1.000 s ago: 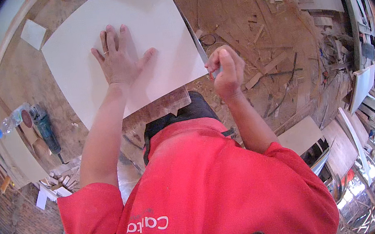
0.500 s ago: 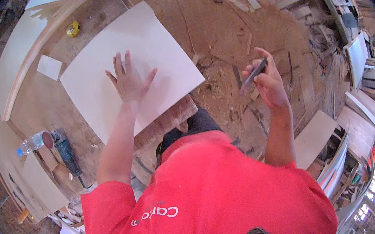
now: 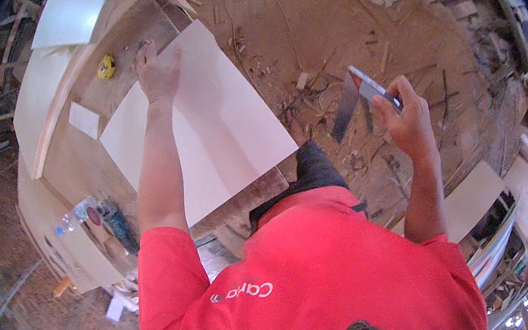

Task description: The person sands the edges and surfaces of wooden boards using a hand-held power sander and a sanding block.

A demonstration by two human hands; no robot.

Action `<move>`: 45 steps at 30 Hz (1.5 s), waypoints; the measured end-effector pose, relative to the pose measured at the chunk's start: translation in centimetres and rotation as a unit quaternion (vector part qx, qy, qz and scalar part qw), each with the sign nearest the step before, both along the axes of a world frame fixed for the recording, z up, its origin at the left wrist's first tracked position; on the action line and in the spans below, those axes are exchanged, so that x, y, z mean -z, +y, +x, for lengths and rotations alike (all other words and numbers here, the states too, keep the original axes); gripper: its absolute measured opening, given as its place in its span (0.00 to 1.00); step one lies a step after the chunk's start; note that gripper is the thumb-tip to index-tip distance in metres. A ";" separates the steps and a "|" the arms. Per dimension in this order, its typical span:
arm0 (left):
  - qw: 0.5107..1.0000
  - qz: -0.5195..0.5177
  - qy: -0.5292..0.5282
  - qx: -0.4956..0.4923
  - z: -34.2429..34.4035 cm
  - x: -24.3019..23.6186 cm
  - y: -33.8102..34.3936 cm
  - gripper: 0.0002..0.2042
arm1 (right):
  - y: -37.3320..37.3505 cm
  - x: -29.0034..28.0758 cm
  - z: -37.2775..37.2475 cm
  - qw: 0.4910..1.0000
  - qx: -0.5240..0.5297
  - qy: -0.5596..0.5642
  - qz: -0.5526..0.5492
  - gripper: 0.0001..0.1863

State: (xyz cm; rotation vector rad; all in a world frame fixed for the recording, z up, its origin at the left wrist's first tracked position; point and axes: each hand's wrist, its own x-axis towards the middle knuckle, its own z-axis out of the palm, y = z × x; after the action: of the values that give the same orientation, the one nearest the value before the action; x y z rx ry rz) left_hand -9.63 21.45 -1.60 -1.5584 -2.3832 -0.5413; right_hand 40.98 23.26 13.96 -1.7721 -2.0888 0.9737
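A large white board [image 3: 232, 122] lies on the workbench in front of me. My left hand [image 3: 157, 76] is at its far left edge, fingers stretched forward past the edge and thumb apart over the board. Whether a fingertip hooks the edge I cannot tell. To the right of the board, in the air, my right hand [image 3: 406, 111] is closed on what looks like a try square [image 3: 344, 110]. It has a light grey stock and a dark flat blade that hangs toward the floor. A small white offcut [image 3: 84, 120] sits left of the board.
Beyond the offcut lies a yellow tape measure [image 3: 105, 66]. Left on the bench are a clear bottle [image 3: 76, 216] and a teal power tool [image 3: 116, 226] with a round disc. Wood scraps litter the floor [image 3: 301, 35]; panels [image 3: 479, 198] lean at the right.
My left hand has gone from the middle of the board to its far left edge. The right hand has moved outward and turned the try square, so its blade now shows broadly.
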 end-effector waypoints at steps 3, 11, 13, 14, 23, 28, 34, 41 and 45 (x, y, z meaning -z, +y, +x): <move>0.993 -0.088 -0.058 -0.044 0.7 0.7 1.6 0.40 | 2.5 2.0 0.3 1.000 -0.023 0.014 -0.002 0.17; 0.983 -0.100 -0.148 -0.033 3.3 0.8 2.8 0.39 | 6.5 4.6 -1.6 0.996 -0.064 0.058 0.020 0.24; 0.980 -0.105 -0.165 -0.042 4.0 0.5 3.0 0.38 | 6.8 4.6 -3.5 0.994 -0.085 0.065 0.027 0.24; 0.980 -0.111 -0.158 -0.038 3.9 0.6 2.9 0.37 | 6.9 4.2 -4.7 0.992 -0.107 0.058 0.031 0.24; 0.984 -0.066 -0.161 -0.040 3.8 2.0 1.6 0.37 | 3.8 4.0 -17.2 0.971 -0.227 0.005 0.077 0.20; 0.982 -0.060 -0.170 -0.058 3.7 2.1 2.2 0.33 | 3.5 4.7 -20.8 0.972 -0.210 -0.043 0.094 0.18; 0.976 -0.023 -0.205 -0.074 3.5 2.1 2.3 0.30 | 3.5 5.4 -23.0 0.957 -0.246 -0.048 0.147 0.18; 0.983 -0.036 -0.159 -0.087 3.3 1.9 2.4 0.24 | 4.5 5.0 -25.2 0.961 -0.240 -0.037 0.132 0.14; 0.983 -0.012 -0.163 -0.081 3.2 1.6 2.7 0.23 | 4.6 4.9 -25.6 0.964 -0.228 -0.042 0.132 0.13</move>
State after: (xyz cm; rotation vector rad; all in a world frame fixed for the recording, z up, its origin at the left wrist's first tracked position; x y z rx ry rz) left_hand -6.45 24.11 -3.24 -1.3557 -2.7333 -0.7871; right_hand 15.39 27.87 9.08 -1.2488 -2.6041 0.6780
